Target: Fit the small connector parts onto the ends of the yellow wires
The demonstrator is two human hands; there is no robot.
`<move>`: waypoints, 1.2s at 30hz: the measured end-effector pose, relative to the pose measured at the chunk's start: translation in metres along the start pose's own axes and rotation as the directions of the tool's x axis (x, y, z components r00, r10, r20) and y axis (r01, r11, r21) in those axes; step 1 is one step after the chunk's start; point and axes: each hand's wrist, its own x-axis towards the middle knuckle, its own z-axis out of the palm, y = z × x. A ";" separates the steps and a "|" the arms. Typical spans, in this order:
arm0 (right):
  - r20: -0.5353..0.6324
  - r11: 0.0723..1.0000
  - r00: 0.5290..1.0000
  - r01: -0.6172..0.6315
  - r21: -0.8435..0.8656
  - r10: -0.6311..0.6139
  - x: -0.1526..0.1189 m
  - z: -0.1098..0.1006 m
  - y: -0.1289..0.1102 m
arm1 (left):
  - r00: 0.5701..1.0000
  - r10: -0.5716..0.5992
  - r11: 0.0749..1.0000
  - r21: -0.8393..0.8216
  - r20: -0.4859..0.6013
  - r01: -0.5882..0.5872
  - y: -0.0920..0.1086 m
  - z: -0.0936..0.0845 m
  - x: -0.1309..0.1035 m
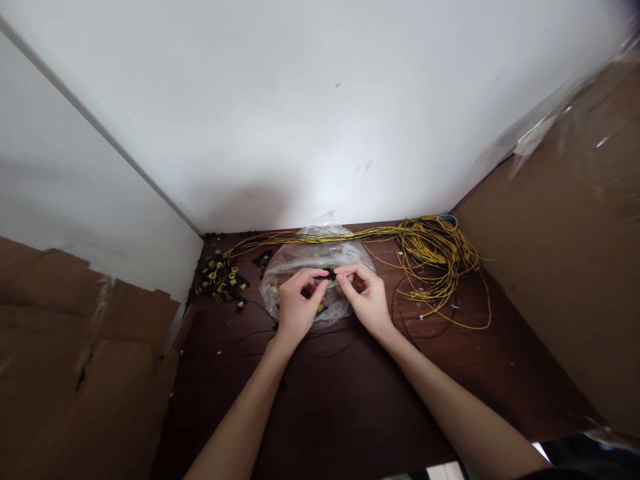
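Note:
Over a clear plastic bag [283,267], my left hand [299,301] and my right hand [367,297] meet fingertip to fingertip. Between them is a small black part [332,274], pinched by thumb and forefinger on both sides; it is too small to make out its kind. Small yellow and black pieces show through the bag's film. To the left lies a heap of black parts with yellow rings [220,277], joined to yellow and black wires [310,238] that run behind the bag.
At the back right the wires end in a loose coil [430,250]. Cardboard sheets stand on the left [120,373] and right [560,253] of the dark brown tabletop [340,407]. A white wall [320,120] closes off the back. Thin black wires lie near my wrists.

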 end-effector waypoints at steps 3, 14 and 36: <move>0.011 1.000 1.000 -0.015 0.004 0.015 0.000 0.000 0.001 | 1.000 -0.002 1.000 0.001 0.005 0.002 0.000 0.000 0.000; 0.040 1.000 0.999 -0.012 -0.003 0.012 0.000 0.000 0.000 | 0.998 0.049 0.999 -0.002 0.041 -0.049 0.002 0.001 0.000; 0.025 0.999 0.999 -0.046 -0.004 0.046 -0.003 0.000 -0.002 | 0.989 -0.141 0.976 -0.172 -0.039 0.132 0.002 -0.001 0.003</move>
